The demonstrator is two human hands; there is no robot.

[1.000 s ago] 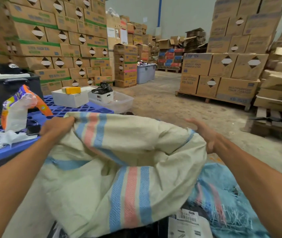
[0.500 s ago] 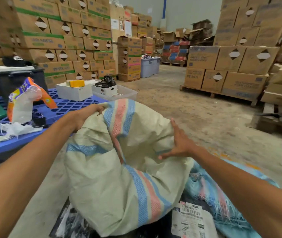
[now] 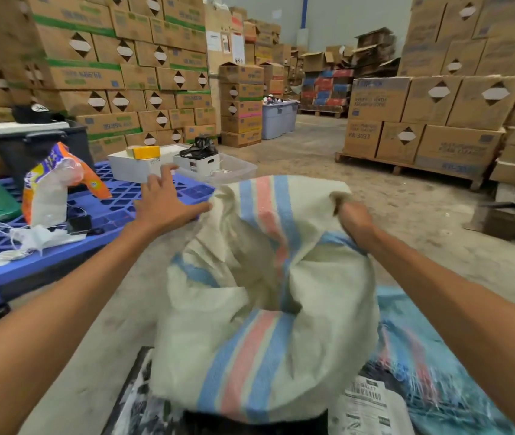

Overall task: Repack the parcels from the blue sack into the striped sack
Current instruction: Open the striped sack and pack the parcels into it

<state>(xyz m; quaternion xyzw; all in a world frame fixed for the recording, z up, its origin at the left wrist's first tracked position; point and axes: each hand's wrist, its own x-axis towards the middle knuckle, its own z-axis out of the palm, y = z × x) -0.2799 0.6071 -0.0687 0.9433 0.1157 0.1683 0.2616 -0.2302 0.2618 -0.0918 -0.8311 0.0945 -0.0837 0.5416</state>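
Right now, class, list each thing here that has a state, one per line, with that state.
Striped sack: crumpled, held up, mouth partly open.
Right hand: shut on the sack's rim.
Left hand: open, fingers spread, at the sack's edge.
Blue sack: lying flat on the floor.
Labelled parcel: still outside the striped sack.

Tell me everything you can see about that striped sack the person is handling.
The striped sack looks like woven plastic cloth, cream with bands of blue and pink. It is limp and crumpled, with a dark hollow in its folds, and no parcels show inside. The right hand is clenched on its upper edge; the left hand is spread open, thumb touching the cloth. Its lower part drapes over a labelled parcel and the blue sack.
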